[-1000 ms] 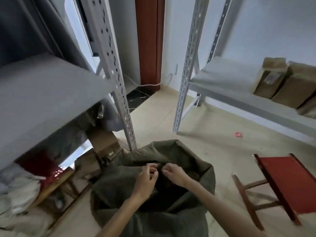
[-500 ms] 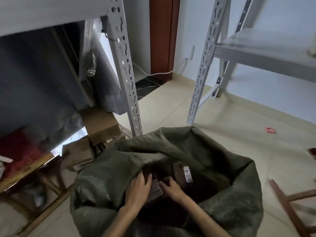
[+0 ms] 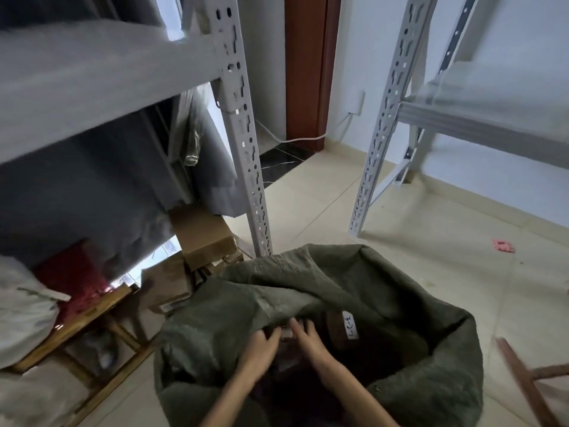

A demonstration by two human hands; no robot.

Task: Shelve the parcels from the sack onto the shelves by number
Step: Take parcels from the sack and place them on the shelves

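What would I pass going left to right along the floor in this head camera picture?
Wooden stool → cardboard boxes → green sack, both hands inside → pink scrap on the floor.

Two bare forearms, no sleeves in view. No watch, ring or glove on left hand (image 3: 261, 349) or right hand (image 3: 311, 340). Slender fingers, blurred by motion; nails too smeared to make out.
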